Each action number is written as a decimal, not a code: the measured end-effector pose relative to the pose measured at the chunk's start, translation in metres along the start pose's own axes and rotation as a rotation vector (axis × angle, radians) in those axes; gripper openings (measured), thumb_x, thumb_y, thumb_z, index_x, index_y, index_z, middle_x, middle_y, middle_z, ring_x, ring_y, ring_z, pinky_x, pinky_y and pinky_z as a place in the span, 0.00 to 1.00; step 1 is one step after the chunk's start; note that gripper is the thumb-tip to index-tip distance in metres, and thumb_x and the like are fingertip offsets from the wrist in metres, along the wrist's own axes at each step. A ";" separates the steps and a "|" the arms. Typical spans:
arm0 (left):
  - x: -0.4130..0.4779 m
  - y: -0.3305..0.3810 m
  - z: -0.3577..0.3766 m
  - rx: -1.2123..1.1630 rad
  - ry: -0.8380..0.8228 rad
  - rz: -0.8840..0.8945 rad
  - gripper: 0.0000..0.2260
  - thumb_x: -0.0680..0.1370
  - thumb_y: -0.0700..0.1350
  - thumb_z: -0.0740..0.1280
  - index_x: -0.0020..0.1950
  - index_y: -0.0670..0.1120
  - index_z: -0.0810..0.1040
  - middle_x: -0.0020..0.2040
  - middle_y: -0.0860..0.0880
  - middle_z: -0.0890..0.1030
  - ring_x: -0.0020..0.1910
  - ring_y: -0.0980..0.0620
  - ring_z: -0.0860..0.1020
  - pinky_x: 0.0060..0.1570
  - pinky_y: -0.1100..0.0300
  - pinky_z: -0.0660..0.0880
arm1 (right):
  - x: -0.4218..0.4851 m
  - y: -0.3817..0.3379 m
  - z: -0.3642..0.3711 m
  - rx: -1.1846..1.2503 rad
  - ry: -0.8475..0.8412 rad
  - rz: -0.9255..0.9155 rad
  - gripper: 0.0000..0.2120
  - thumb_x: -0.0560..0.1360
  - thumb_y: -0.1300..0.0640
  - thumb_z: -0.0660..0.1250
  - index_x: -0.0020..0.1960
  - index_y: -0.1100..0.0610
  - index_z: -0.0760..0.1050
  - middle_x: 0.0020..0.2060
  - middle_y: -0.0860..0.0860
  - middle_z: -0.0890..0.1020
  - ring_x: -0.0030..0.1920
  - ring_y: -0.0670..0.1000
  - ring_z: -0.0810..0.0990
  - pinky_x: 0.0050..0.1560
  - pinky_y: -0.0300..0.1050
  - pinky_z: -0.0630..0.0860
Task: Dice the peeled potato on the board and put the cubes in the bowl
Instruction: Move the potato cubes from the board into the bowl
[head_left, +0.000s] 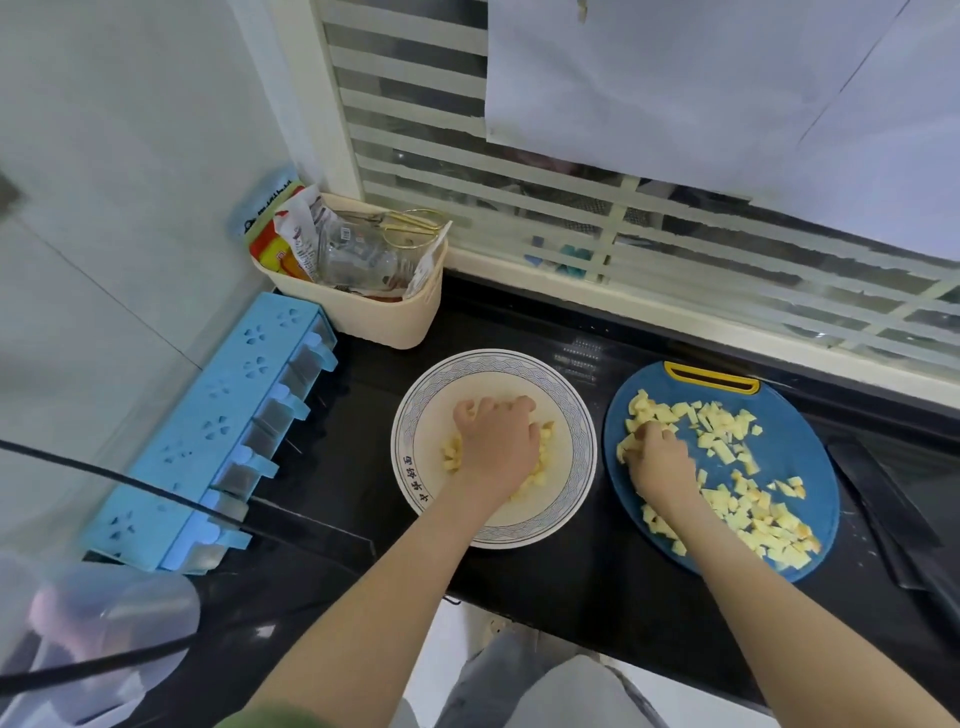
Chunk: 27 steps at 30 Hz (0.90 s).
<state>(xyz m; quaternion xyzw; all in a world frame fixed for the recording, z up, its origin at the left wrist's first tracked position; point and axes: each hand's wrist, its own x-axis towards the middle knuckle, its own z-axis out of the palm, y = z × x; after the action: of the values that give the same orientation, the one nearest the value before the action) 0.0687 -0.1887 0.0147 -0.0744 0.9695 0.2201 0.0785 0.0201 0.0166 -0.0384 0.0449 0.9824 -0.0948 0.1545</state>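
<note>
The left hand (496, 441) lies palm down inside the bowl (583, 431), its fingers (488, 408) bent and spread, with the tips hidden among a heap of cubes (451, 457) under and on both sides of them. Whether these fingers have hold of any pieces I cannot tell.

The right hand (660, 462) is on the round blue board (795, 447), just to the right of the bowl. Its fingers (647, 431) are curled down and drawn together around a small clump of potato cubes (753, 514) at the board's left side. More cubes lie directly past the fingertips toward the yellow handle slot (711, 376). The rest are scattered to the right of the fingers, and a thick band of them runs back along the wrist toward the board's near right edge.

Bowl and board both stand on the black surface (571, 577), close together but apart. Beyond the left fingers a cream basket (363, 312) holds packets and a glass jar. Well to their left a light blue rack (223, 415) runs along the wall. To the right of the right fingers, past the board's edge, a dark flat knife (883, 499) lies on the surface. A striped window (623, 218) runs behind everything.
</note>
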 end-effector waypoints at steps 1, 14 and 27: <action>0.000 0.003 0.001 -0.001 0.007 0.016 0.14 0.82 0.48 0.55 0.66 0.52 0.71 0.55 0.54 0.79 0.61 0.50 0.69 0.66 0.49 0.49 | -0.001 0.004 0.003 -0.035 -0.020 -0.021 0.12 0.80 0.62 0.60 0.62 0.62 0.68 0.61 0.60 0.74 0.60 0.62 0.72 0.55 0.53 0.69; 0.011 0.016 0.011 0.046 0.005 0.081 0.13 0.81 0.48 0.54 0.62 0.54 0.74 0.55 0.56 0.78 0.60 0.54 0.69 0.62 0.53 0.47 | 0.009 0.015 0.007 -0.026 -0.090 -0.114 0.16 0.79 0.65 0.59 0.65 0.57 0.66 0.60 0.60 0.74 0.59 0.62 0.72 0.53 0.52 0.71; 0.027 0.044 0.018 -0.131 -0.075 0.062 0.14 0.82 0.50 0.55 0.66 0.57 0.73 0.51 0.56 0.80 0.60 0.52 0.69 0.62 0.50 0.51 | 0.002 -0.008 -0.032 0.559 0.051 -0.118 0.06 0.80 0.64 0.56 0.56 0.57 0.66 0.38 0.52 0.75 0.36 0.50 0.73 0.35 0.44 0.67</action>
<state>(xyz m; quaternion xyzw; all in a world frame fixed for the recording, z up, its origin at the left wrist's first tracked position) 0.0369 -0.1448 0.0124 -0.0408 0.9512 0.2880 0.1029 0.0075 0.0155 -0.0077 0.0311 0.9226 -0.3698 0.1054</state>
